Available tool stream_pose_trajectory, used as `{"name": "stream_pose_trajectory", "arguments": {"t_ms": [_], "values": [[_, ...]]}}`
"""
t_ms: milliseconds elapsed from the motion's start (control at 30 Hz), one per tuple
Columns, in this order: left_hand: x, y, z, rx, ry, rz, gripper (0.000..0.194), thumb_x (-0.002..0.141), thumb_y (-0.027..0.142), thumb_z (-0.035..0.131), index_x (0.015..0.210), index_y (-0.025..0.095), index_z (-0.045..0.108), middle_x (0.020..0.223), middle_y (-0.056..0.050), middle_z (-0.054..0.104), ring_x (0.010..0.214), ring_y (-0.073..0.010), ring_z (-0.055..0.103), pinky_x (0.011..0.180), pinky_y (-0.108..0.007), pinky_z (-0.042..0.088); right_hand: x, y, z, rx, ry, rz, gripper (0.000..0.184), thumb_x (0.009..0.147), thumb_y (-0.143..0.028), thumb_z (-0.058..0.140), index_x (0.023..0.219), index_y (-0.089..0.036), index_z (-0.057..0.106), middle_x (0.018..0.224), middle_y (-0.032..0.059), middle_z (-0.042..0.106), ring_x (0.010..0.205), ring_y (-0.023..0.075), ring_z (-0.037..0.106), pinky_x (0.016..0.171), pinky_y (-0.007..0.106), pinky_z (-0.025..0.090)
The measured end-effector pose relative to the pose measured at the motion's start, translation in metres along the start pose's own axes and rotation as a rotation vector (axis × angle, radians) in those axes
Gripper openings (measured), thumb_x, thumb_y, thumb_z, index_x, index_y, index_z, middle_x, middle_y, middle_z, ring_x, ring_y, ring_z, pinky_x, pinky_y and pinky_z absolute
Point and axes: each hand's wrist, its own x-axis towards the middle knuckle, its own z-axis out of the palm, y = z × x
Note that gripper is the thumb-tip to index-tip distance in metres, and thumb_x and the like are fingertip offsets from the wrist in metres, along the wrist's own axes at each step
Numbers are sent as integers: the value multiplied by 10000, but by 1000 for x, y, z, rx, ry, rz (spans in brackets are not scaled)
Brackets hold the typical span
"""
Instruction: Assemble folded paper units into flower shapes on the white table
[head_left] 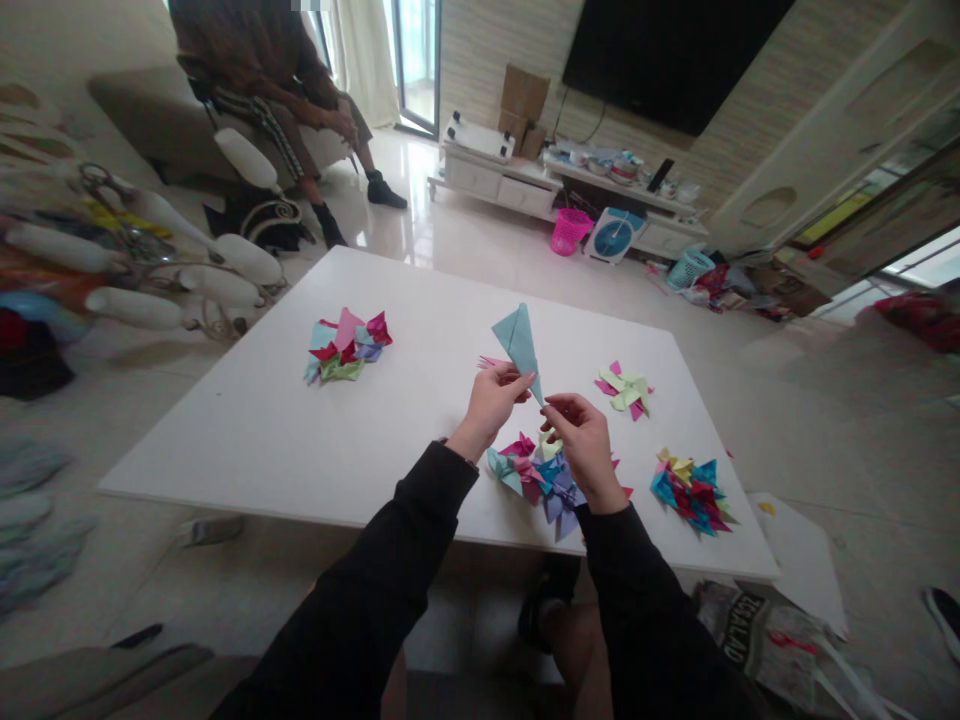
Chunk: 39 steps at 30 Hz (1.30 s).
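Observation:
A folded light-blue paper [519,338] is raised above the white table [405,410], its broad end up and its narrow tip pointing down to the right. My left hand [495,400] pinches it along its lower left side. At the narrow tip, the thumb and fingers of my right hand [585,440] are closed on the same paper. Below my hands lies a heap of folded paper pieces [559,500] in purple, pink, blue and green, partly covered by my right hand. A pink pointed paper [489,362] shows behind my left hand.
More folded paper lies in a pile [346,345] at the table's left, a green-and-pink group [626,390] at the right, and a blue, red and yellow pile [694,492] near the right edge. A seated person [277,110] is beyond the far left, near a lamp [247,260].

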Motion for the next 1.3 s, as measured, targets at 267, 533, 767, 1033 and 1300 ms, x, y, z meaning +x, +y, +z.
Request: {"name": "stream_pose_trajectory", "arguments": {"t_ms": [267,533,767,1033,1300], "values": [[-8,0,2,75,21,61,329,635,413,880,756,150,723,724,-35,680,613,-96,545,629,-260,458,-10,-8,0,-32,54,-67,228,730,-295,772,906,-187,677,712,-21,666,548,119,612,481,231,488],[-13,-1,-7,-28,-82,11,276,707,377,842,825,162,717,764,-7,647,593,-65,474,588,-218,410,-13,-10,-5,-130,105,-41,227,779,-373,722,902,-186,685,789,17,694,671,164,674,522,244,486],[-15,2,-1,-255,-450,-344,185,792,275,781,808,126,673,715,-16,557,630,-93,509,613,-219,443,-1,-13,-11,233,75,18,307,763,-352,734,1046,-237,697,1083,53,756,1031,206,689,757,290,520],[-12,-7,1,-238,-510,-559,130,799,228,706,823,109,661,747,-52,616,657,-131,578,648,-261,472,4,-13,-3,447,23,43,377,650,-289,860,982,-252,686,816,-32,725,720,140,639,742,294,494],[-15,-15,0,92,-441,-358,357,703,377,847,905,112,718,840,-52,672,719,-116,603,692,-256,448,6,1,-19,330,372,26,279,602,-268,848,782,-203,646,759,-66,649,693,98,574,661,237,416]]}}
